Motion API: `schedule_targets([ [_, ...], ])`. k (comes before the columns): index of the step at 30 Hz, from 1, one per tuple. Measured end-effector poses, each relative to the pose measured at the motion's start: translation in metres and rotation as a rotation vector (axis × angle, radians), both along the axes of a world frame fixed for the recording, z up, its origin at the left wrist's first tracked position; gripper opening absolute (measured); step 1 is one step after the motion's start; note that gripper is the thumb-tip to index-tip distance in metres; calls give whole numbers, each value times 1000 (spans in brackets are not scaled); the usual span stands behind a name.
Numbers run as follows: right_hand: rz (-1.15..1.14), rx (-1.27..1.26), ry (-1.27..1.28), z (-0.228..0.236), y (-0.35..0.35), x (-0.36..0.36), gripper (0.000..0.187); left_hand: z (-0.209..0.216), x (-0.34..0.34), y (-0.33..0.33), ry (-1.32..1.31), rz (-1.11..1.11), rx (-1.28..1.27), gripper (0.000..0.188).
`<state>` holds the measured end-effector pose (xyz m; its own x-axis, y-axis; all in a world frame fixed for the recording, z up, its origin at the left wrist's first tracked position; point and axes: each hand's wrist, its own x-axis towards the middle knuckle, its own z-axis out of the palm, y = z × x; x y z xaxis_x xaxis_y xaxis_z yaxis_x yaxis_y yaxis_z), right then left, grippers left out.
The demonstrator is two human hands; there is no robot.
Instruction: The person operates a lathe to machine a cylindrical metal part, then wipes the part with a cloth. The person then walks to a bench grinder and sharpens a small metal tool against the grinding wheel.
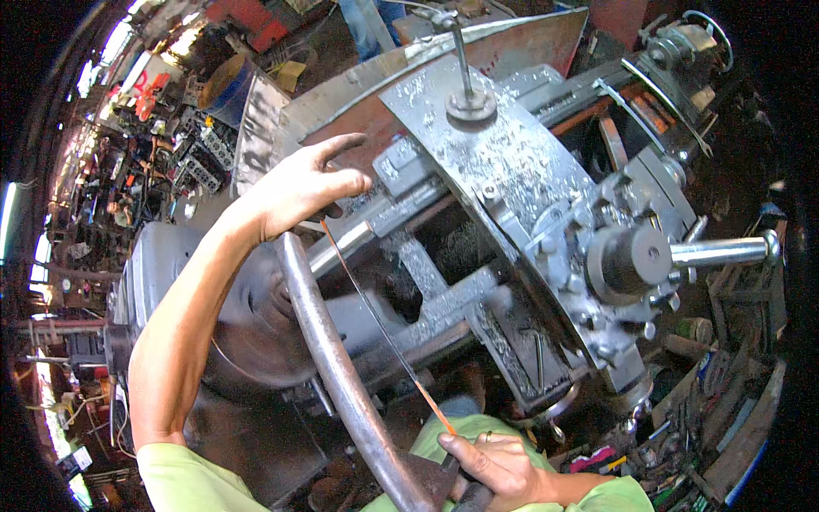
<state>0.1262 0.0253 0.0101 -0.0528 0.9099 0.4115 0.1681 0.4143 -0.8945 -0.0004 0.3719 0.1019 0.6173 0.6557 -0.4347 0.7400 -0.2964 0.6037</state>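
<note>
My right hand (503,468) is wrapped round the handle of a hacksaw at the lower edge. The saw's thick, curved metal frame (328,350) slants up and to the left. Its thin blade (375,322), orange near the handle, runs beside the frame. At the frame's far end is my left hand (303,186), thumb and a finger stretched apart; whether its underside touches the saw is hidden. Beyond the blade, a shiny metal bar (341,247) lies along the lathe. The round chuck (256,324) to the left looks smeared, as if turning.
The lathe's carriage and broad plate (512,145) carry scattered metal chips. A round tool head (631,264) with a bright lever (721,251) stands at right. Engine parts (205,158) crowd the far left; a wooden tray of tools (717,427) lies lower right. A person's blue-trousered leg (363,30) shows behind.
</note>
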Motion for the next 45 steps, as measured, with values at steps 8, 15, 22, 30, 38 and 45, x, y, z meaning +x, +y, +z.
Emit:
schedule_targets([
  [8, -90, 28, 56, 7, 8, -10, 69, -2, 1, 12, 33, 13, 3, 74],
  [15, -91, -6, -23, 16, -41, -3, 67, 0, 2, -34, -39, 18, 31, 77],
  [22, 2, 0, 6, 4, -24, -1, 64, -1, 2, -19, -32, -26, 95, 69],
  [30, -20, 18, 45, -4, 28, -10, 64, -9, -5, 33, -74, -10, 50, 77],
  [38, -31, 2, 22, 5, -1, -7, 64, -4, -4, 4, 1, 55, -3, 70],
  [45, -2, -10, -39, 9, -41, 3, 67, -3, 0, -33, -6, -15, 184, 78],
])
